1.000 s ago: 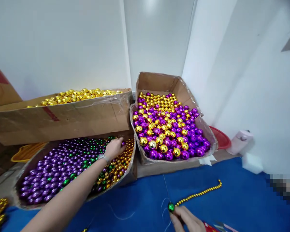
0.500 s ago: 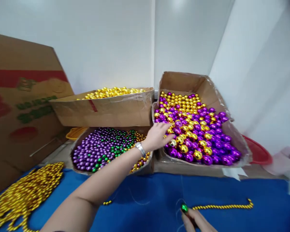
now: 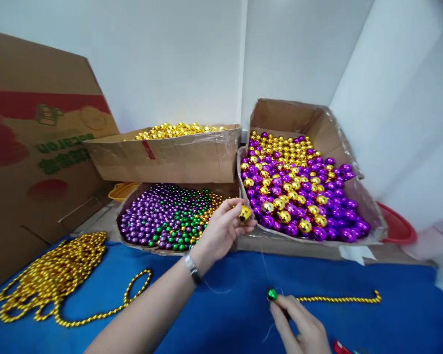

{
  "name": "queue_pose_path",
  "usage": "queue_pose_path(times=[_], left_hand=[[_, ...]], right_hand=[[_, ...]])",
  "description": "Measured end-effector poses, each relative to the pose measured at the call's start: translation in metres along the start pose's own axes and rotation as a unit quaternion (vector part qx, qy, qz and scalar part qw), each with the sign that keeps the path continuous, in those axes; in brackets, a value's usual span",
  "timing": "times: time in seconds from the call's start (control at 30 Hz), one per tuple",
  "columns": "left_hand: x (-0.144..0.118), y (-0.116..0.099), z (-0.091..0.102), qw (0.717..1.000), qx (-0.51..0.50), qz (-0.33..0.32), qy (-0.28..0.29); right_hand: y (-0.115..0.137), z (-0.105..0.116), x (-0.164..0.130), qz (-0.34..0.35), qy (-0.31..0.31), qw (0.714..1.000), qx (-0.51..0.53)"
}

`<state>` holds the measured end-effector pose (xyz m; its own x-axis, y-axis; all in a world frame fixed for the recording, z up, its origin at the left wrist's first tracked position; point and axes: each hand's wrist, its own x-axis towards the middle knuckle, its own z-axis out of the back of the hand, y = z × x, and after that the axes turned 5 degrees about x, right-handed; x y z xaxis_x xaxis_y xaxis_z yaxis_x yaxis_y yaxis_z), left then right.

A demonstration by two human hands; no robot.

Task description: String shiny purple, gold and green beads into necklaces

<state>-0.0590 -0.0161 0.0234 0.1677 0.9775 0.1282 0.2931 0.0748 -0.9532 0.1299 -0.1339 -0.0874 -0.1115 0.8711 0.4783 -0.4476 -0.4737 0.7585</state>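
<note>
Head view: right hand (image 3: 302,327) at 6 o'clock pinches a green bead (image 3: 272,294) ending a gold bead strand (image 3: 339,298) on blue cloth (image 3: 221,314). Left hand (image 3: 221,231), at centre, grips a gold ball (image 3: 245,213). Box of purple and gold balls (image 3: 354,196) sits beyond, at 1 o'clock.

This looks like a small bead-stringing workshop in a plain white-walled corner. Open cardboard cartons (image 3: 170,157) brim with shiny gold, purple and green plastic beads (image 3: 299,191). Finished gold bead strands (image 3: 55,280) lie heaped on the blue-covered bench (image 3: 225,314).
</note>
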Motion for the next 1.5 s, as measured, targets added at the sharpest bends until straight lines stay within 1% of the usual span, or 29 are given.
queue_pose_path(times=[0.03, 0.07, 0.1, 0.17, 0.27, 0.37, 0.5, 0.7, 0.77, 0.93, 1.17, 1.33, 1.37, 1.43, 1.5], left_hand=[[-0.012, 0.002, 0.001, 0.996, -0.076, 0.043, -0.013], [-0.022, 0.005, 0.003, 0.988, -0.130, 0.074, -0.031], [-0.030, 0.009, 0.004, 0.980, -0.165, 0.093, -0.054], [-0.040, 0.015, 0.007, 0.969, -0.199, 0.109, -0.096], [-0.047, 0.020, 0.012, 0.965, -0.203, 0.105, -0.132], [-0.052, 0.022, 0.016, 0.966, -0.189, 0.100, -0.146], [-0.058, 0.023, 0.020, 0.972, -0.160, 0.084, -0.153], [-0.062, 0.025, 0.024, 0.973, -0.155, 0.077, -0.155], [-0.065, 0.028, 0.024, 0.975, -0.152, 0.075, -0.146], [-0.079, 0.037, 0.022, 0.988, -0.107, 0.060, -0.088], [-0.094, 0.042, 0.031, 0.987, -0.125, 0.080, -0.061], [-0.102, 0.048, 0.032, 0.995, -0.045, 0.071, -0.051], [-0.104, 0.048, 0.031, 0.996, -0.032, 0.074, -0.038], [-0.107, 0.045, 0.031, 0.996, -0.007, 0.085, 0.007], [-0.106, 0.038, 0.037, 0.995, 0.046, 0.085, 0.038]], right_hand=[[0.001, 0.001, 0.003, 0.011, 0.024, 1.000, 0.007], [0.003, 0.001, 0.005, 0.021, 0.043, 0.999, 0.010], [0.004, 0.001, 0.007, 0.029, 0.057, 0.998, 0.011], [0.007, -0.001, 0.009, 0.041, 0.071, 0.997, 0.009], [0.011, -0.006, 0.006, 0.054, 0.089, 0.995, 0.005], [0.012, -0.010, 0.004, 0.053, 0.113, 0.992, -0.006], [0.012, -0.012, 0.004, 0.047, 0.133, 0.990, -0.010], [0.010, -0.015, 0.003, 0.053, 0.138, 0.989, -0.018], [0.010, -0.017, 0.003, 0.046, 0.134, 0.990, -0.018], [0.010, -0.022, 0.006, 0.022, 0.136, 0.990, -0.004], [-0.001, -0.027, 0.000, 0.045, 0.125, 0.991, -0.010], [0.003, -0.031, 0.001, 0.062, 0.111, 0.992, -0.023], [0.004, -0.031, 0.002, 0.063, 0.109, 0.992, -0.021], [0.005, -0.030, 0.003, 0.062, 0.103, 0.993, -0.015], [0.004, -0.029, 0.004, 0.060, 0.097, 0.993, -0.009]])
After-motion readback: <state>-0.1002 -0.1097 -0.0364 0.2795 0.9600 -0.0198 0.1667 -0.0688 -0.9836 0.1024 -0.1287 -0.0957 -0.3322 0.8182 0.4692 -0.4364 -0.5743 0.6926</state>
